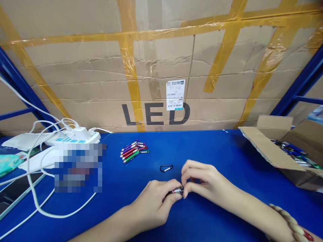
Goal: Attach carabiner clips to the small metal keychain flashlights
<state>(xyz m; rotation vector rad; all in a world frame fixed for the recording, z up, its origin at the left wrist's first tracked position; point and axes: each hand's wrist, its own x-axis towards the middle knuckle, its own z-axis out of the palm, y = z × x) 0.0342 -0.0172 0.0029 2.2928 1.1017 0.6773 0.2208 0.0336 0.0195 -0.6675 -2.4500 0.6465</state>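
My left hand (pixel 158 203) is closed around a small black flashlight (pixel 178 191), its silver end poking out past the thumb and forefinger. From the other side, my right hand (pixel 198 178) pinches the tip of that end; whether a smaller part sits in the pinch is hidden by the fingers. Just beyond the hands lies a loose black carabiner (pixel 166 167) with a silver gate. Farther left, several slim metal flashlights (pixel 131 153) in purple, red and green lie side by side, with coloured carabiners attached.
On the right, an open cardboard box (pixel 285 168) holds many similar small metal pieces. A power strip (pixel 78 136) with tangled white cables (pixel 31 181) and a dark-screened device (pixel 17 195) occupy the left. A large taped carton (pixel 101 84) walls off the back of the blue table (pixel 121 195).
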